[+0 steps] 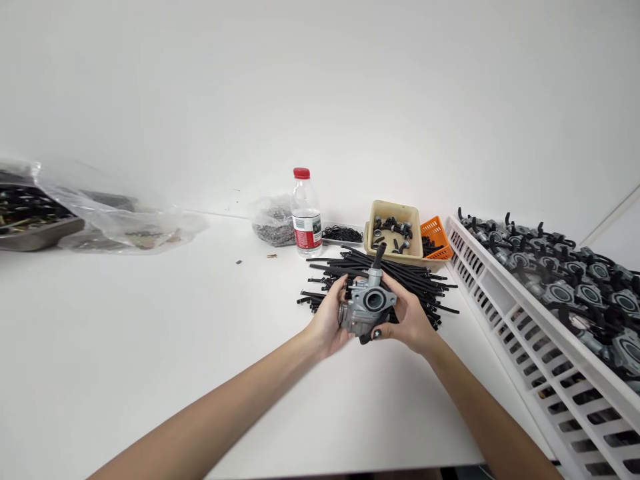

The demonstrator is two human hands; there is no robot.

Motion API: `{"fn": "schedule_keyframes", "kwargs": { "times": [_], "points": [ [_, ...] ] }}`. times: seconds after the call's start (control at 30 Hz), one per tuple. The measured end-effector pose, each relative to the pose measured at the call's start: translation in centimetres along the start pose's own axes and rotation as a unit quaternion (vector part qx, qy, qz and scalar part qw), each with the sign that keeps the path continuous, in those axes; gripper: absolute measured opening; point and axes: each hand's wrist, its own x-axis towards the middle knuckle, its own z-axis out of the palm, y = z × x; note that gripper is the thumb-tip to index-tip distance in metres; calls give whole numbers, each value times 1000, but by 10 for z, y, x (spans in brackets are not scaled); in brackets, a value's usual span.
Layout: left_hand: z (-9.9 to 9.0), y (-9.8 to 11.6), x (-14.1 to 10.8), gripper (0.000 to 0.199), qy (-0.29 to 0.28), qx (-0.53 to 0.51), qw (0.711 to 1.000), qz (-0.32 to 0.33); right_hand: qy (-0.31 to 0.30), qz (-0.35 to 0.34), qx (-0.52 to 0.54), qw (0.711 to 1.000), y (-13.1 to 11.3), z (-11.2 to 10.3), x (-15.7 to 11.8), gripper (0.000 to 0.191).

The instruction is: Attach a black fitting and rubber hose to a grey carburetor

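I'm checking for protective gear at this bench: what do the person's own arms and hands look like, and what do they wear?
The left hand and right hand are gloveless, and no watch shows. Both forearms are bare, with no sleeves in view. The fingernails look dark, probably painted.

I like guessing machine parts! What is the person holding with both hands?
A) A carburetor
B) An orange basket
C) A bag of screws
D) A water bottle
A: the left hand and right hand both grip a grey metal carburetor, held up between them.
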Motion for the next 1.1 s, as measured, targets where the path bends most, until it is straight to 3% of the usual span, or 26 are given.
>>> {"fn": "schedule_keyframes", "kwargs": {
  "times": [0.27, 0.4, 0.53, 0.73, 0.87, 0.93, 1.1],
  "points": [
    [0, 3, -2, 48, -15, 3, 1000, -26, -19, -13, 7, 1000, 6, -7, 1, 109],
    [-2, 5, 0, 42, -20, -6, 1000, -3, 13, -26, -5, 1000, 13, -11, 3, 100],
    [-4, 8, 2, 21, -52, 4, 996, 77, 62, -18, 5, 998, 26, -13, 7, 90],
    [-9, 6, 13, 53, -12, 89, 973, 211, 146, 2, -33, 989, 32, -11, 9, 71],
    [-15, 4, 18, 64, 35, 173, 931, 320, 207, -42, -104, 972, 17, -4, 6, 32],
    [-17, 4, 19, 60, 61, 207, 906, 364, 186, -27, -113, 976, 8, 2, 4, 22],
    [-19, 5, 18, 55, 105, 243, 870, 417, 18, 113, -89, 989, -2, 17, 0, 28]
  ]
}}
